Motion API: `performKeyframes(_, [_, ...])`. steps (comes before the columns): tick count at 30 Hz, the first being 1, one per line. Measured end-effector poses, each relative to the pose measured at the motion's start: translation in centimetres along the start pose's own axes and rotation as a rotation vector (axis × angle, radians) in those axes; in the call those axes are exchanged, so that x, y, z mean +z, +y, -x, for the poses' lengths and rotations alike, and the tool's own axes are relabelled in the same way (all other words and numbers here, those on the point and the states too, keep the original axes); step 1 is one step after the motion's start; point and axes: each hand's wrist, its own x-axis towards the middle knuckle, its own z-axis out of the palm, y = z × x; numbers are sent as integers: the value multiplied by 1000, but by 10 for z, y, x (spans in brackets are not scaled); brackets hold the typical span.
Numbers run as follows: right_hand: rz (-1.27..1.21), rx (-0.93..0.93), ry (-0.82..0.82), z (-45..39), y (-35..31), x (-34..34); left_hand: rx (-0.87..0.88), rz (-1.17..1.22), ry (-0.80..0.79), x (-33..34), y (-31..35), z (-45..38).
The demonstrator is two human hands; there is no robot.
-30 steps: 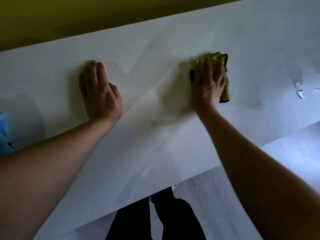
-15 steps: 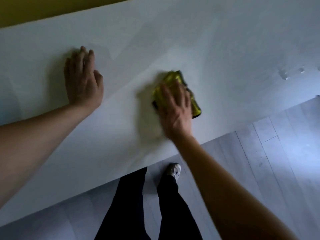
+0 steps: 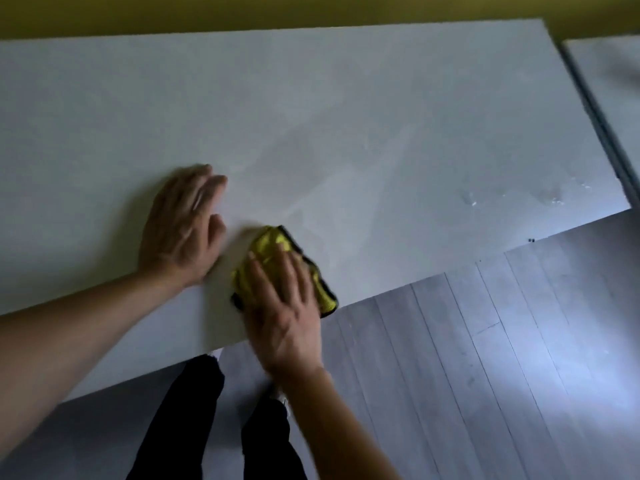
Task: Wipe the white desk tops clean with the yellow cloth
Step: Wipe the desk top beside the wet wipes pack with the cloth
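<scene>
Cloth (image 3: 277, 247) dragged from far-right of bench (image 3: 346, 109) to near edge, now just beside left hand (image 3: 183, 223). Right hand (image 3: 284, 306) flat, pressing cloth. Left hand flat on bench, released. Wet marks (image 3: 512, 197) at right remain; second bench (image 3: 609, 81) probably unwiped.

Left hand (image 3: 183, 225): I see it flat on the counter (image 3: 346, 109), near the front edge.
Right hand (image 3: 285, 306): on the cloth (image 3: 270, 244), just right of my left hand.
Cloth: at the counter's front edge.
Second counter (image 3: 609, 81): right, across a narrow gap.
Floor (image 3: 485, 341): below, before the counter.
Legs (image 3: 187, 417): under the front edge.
</scene>
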Motion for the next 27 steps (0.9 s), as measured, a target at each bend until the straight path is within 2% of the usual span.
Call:
performKeyframes(6, [120, 488, 269, -45, 155, -101, -6, -29, -10, 0, 5, 0])
performKeyframes(9, [123, 710, 326, -66, 176, -112, -51, -48, -14, -2, 10, -3])
performKeyframes(11, [136, 702, 328, -60, 147, -95, -136, -62, 0, -1, 22, -10])
performKeyframes(12, [116, 625, 295, -53, 124, -81, -180, -56, 9, 0, 30, -18])
performKeyframes(16, [34, 107, 22, -28, 30, -25, -203, -5, -30, 9, 55, -55])
performKeyframes(19, [7, -79, -57, -36, 31, -18, -191, -51, -67, 16, 55, -67])
performKeyframes(21, [11, -5, -25, -46, 63, -32, -176, -66, -76, 18, 53, -65])
performKeyframes(24, [56, 336, 116, -77, 128, -71, -184, -68, -74, 18, 54, -64])
performKeyframes(27, [87, 582, 232, -112, 179, -103, -186, -66, -70, 19, 56, -67])
